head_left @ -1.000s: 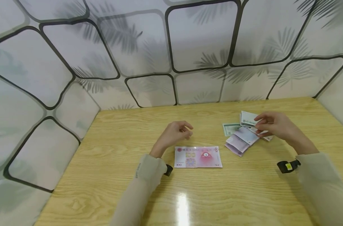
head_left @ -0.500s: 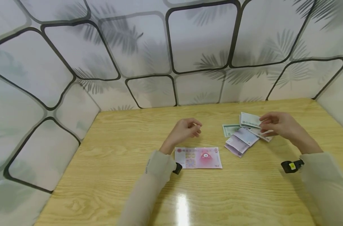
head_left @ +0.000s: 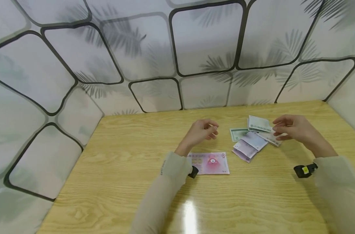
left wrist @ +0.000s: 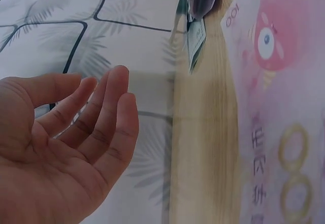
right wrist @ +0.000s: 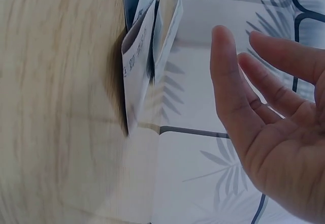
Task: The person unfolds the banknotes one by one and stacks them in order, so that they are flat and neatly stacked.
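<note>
A pink 100 banknote (head_left: 213, 163) lies flat on the wooden table, its left end covered by my left sleeve in the head view. Above and behind it my left hand (head_left: 201, 132) hovers with loosely bent fingers and nothing in them; the left wrist view shows the bare palm (left wrist: 66, 158). My right hand (head_left: 295, 130) hangs just right of a pile of folded notes, also holding nothing. In that pile are a folded pale green note (head_left: 259, 124), a flat green note (head_left: 238, 134), folded purple notes (head_left: 247, 148) and a pale pinkish note (head_left: 272, 138).
The wooden table (head_left: 107, 182) meets a patterned cloth wall (head_left: 154, 58) at its back and left sides. A black wrist camera (head_left: 304, 170) sits under the right cuff. Light glares off the table's front.
My left hand has moved right and slightly away from me, its sleeve passing over the pink banknote. My right hand has drawn a little to the right, off the pile. The notes stay put.
</note>
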The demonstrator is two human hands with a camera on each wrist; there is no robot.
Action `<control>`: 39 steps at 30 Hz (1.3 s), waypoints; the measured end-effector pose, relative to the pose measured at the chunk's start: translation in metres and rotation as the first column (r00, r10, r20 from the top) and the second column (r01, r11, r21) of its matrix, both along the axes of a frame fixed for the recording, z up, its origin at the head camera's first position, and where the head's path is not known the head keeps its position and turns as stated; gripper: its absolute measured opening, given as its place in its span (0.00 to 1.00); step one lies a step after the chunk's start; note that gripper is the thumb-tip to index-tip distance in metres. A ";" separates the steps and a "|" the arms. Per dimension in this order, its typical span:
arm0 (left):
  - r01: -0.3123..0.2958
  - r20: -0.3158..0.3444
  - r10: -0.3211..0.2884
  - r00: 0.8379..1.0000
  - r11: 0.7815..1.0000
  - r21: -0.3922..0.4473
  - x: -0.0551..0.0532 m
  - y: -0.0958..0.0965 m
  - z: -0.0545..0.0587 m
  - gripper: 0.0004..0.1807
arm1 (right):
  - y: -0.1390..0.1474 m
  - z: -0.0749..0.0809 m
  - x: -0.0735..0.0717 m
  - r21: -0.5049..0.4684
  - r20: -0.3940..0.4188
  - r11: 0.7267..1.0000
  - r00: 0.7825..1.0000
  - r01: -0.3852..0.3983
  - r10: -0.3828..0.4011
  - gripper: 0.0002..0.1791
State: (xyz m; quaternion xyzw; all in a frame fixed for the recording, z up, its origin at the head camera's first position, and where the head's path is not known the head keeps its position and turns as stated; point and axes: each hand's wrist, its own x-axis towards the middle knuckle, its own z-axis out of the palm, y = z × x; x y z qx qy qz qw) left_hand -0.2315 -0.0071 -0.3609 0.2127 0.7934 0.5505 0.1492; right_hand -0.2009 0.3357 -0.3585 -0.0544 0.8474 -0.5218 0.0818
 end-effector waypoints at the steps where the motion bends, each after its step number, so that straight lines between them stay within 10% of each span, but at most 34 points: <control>1: 0.001 0.001 -0.001 1.000 1.000 0.001 0.000 0.002 0.000 0.15 | 0.001 0.000 0.000 -0.005 0.004 1.000 1.000 0.004 -0.004 0.18; 39: -0.103 0.142 0.085 0.986 0.987 0.127 -0.017 0.060 -0.010 0.15 | 0.011 -0.001 -0.012 0.026 0.086 0.999 0.995 0.039 -0.042 0.26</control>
